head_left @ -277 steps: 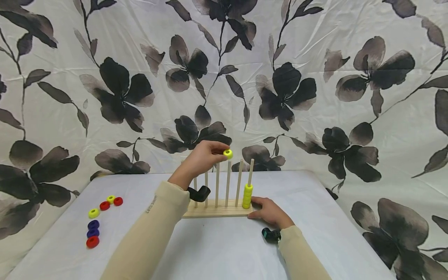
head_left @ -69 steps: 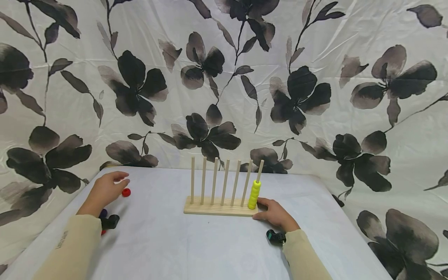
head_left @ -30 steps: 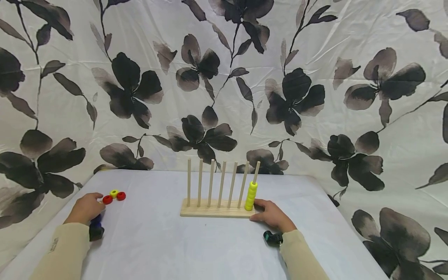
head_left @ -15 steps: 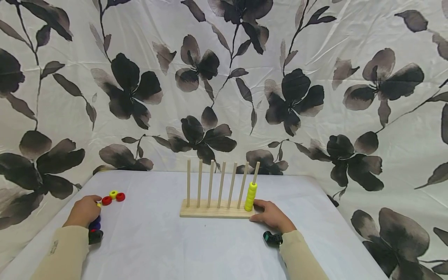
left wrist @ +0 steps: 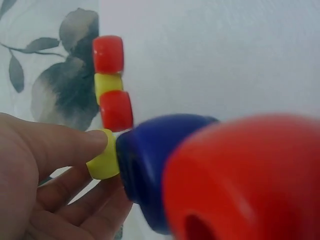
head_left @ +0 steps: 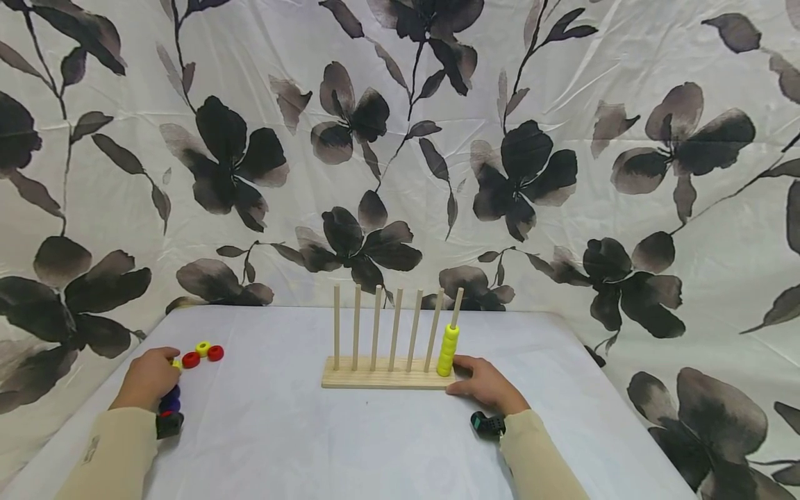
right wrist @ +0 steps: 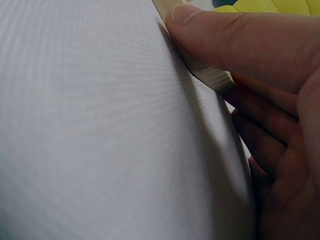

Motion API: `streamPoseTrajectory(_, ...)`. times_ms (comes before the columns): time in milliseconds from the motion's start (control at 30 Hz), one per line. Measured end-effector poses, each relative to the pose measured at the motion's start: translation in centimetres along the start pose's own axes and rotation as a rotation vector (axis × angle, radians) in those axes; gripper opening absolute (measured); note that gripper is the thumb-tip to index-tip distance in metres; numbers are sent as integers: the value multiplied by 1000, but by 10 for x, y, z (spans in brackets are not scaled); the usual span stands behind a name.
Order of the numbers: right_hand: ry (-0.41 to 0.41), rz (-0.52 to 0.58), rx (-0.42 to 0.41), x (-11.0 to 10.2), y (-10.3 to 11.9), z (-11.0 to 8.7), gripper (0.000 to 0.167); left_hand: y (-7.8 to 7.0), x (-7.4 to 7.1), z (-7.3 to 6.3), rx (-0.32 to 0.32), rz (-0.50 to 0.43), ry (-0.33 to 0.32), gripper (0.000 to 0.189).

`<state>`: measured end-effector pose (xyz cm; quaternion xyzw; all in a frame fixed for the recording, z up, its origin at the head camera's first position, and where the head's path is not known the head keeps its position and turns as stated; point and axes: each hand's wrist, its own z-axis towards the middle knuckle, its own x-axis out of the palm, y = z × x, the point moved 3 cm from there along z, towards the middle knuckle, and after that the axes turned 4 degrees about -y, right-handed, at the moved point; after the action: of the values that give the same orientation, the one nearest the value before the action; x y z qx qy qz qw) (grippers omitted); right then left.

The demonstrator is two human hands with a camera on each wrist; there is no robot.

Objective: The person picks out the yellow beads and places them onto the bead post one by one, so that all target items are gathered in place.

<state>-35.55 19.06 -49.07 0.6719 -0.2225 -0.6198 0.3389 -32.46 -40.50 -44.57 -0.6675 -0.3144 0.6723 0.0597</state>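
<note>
My left hand (head_left: 147, 378) is at the table's left side, thumb and fingers pinching a yellow bead (left wrist: 105, 156). Beside that bead are blue beads (left wrist: 165, 150) and a red bead (left wrist: 250, 175), large in the left wrist view and partly hidden by my wrist in the head view. My right hand (head_left: 489, 384) holds the right end of the wooden peg rack (head_left: 384, 380), thumb on the near side of its base and fingers behind. Several yellow beads (head_left: 447, 351) are stacked on the rightmost peg; the other pegs are bare.
Just beyond my left hand lie two red beads (head_left: 215, 353) with a yellow bead (head_left: 203, 348) between them. White cloth (head_left: 312, 444) covers the table. A flower-printed cloth (head_left: 400, 173) hangs behind it.
Earlier, my left hand held a yellow bead above the pegs. Since then it has moved left and down to the loose beads, where it now pinches another yellow one. My right hand stays put.
</note>
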Motion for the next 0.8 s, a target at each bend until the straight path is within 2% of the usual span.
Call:
streamPoseTrajectory(167,-1,4,-5,0,1,-1,76,-4,-3,-1,-14,-21,6,53)
streamPoseTrajectory(367,-1,-9,-8,0,0,0,76,-18,-8,-2,-26,-20,-9,50)
streamPoseTrajectory(600,4,-9,-12,0,1,-1,75,-31,-16,-8,55,-41,50,53)
streamPoseTrajectory(800,0,-18,-18,0,2,-2,75,-43,-20,-14,109,-55,30,54)
